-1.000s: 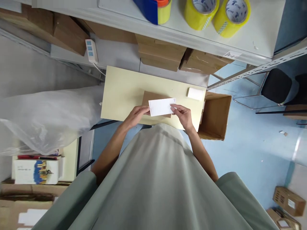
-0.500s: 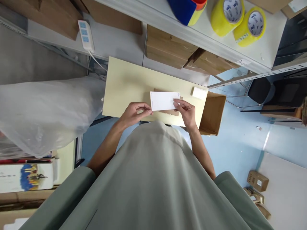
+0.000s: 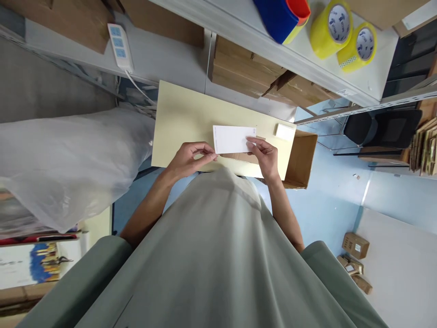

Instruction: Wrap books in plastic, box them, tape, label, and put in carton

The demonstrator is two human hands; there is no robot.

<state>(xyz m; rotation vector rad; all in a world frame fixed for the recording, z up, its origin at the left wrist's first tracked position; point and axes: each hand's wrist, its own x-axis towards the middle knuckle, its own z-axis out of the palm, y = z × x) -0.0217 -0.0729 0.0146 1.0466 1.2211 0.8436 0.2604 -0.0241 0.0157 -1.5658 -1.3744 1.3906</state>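
A white card (image 3: 230,139) with small print along its left edge is held over a flat brown cardboard piece (image 3: 242,157) on the pale yellow table (image 3: 184,114). My right hand (image 3: 263,156) pinches the card's right end between thumb and fingers. At the lower left corner, my left hand (image 3: 194,158) grips the card's edge with thumb and fingertips. The card covers much of the cardboard. A small white box (image 3: 285,132) lies near the table's right end.
An open cardboard box (image 3: 301,159) stands right of the table. Tape rolls (image 3: 331,29) sit on the shelf (image 3: 341,77) above. A power strip (image 3: 120,48) is at the upper left, a large plastic bag (image 3: 75,159) at the left, and a black chair (image 3: 358,130) at the right.
The card has shifted slightly upward in the view, still between both hands. The camera view has moved a little, so the shelf and table appear displaced.
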